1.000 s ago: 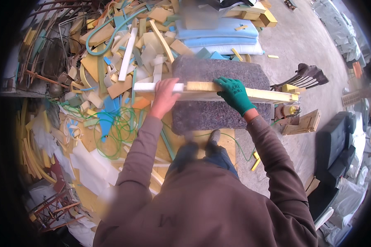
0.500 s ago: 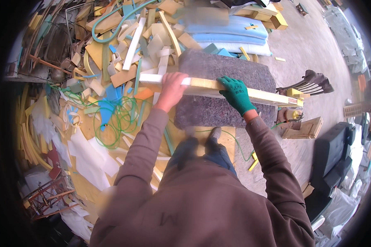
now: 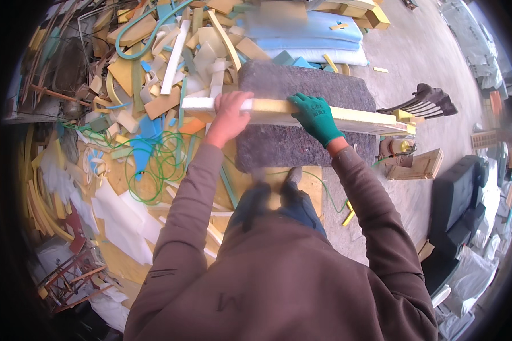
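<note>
A long foam-edged panel (image 3: 361,115) is held across in front of me, over a table-like support covered in grey-purple felt (image 3: 307,79). White foam shows along its left end and yellow foam along the rest of the upper edge. My bare left hand (image 3: 230,116) grips the panel near its left end, fingers curled over the top edge. My right hand (image 3: 316,118), in a green glove, holds the same edge around the middle, with its fingers also over the top. The lower side of the panel is partly hidden by both hands.
Foam offcuts (image 3: 159,102) lie heaped at the left and far left. A tangled green hose (image 3: 159,165) rests near white sheets (image 3: 122,213). Light-blue folded padding (image 3: 307,37) is stacked beyond the support. At right are a wooden frame piece (image 3: 418,165) and dark upholstered furniture (image 3: 458,199).
The whole view has shifted slightly, so the surroundings sit a little further left and up. Both hands keep their grip on the panel, which has barely moved against the felt-covered support.
</note>
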Demonstrator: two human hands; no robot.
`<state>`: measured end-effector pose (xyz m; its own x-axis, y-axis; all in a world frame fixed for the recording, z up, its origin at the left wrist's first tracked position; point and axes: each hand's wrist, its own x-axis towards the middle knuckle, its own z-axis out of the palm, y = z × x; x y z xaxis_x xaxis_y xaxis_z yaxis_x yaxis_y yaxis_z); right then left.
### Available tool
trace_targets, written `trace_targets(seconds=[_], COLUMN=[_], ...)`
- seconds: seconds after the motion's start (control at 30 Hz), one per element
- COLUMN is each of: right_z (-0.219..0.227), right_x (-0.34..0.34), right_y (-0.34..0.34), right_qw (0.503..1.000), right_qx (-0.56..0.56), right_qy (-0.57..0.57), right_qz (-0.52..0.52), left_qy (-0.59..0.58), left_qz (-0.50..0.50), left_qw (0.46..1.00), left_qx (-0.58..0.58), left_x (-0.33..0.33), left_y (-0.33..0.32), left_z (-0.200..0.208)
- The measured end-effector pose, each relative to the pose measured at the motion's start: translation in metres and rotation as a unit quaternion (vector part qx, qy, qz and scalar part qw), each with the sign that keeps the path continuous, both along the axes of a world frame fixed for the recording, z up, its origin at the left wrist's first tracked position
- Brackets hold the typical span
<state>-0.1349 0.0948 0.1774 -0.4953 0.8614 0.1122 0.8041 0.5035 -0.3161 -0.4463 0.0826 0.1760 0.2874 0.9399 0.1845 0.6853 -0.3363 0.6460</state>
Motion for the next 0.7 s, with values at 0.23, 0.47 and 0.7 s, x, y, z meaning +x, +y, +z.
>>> trace_targets(seconds=[0.23,0.47,0.7], right_z=[-0.006,-0.010,-0.020], right_x=[0.000,-0.004,-0.007], right_y=[0.005,0.005,0.006], right_qw=[0.999,0.997,0.997], right_qx=[0.015,0.071,0.070], right_qy=[0.028,0.016,0.011], right_qz=[0.012,0.009,0.004], left_qy=[0.057,0.060,0.088], left_qz=[0.013,0.025,0.019], left_qw=[0.998,0.997,0.995], left_qx=[-0.011,-0.027,-0.036], left_x=[0.018,0.016,0.013], left_y=[-0.003,0.000,0.004], left_z=[0.004,-0.011,-0.021])
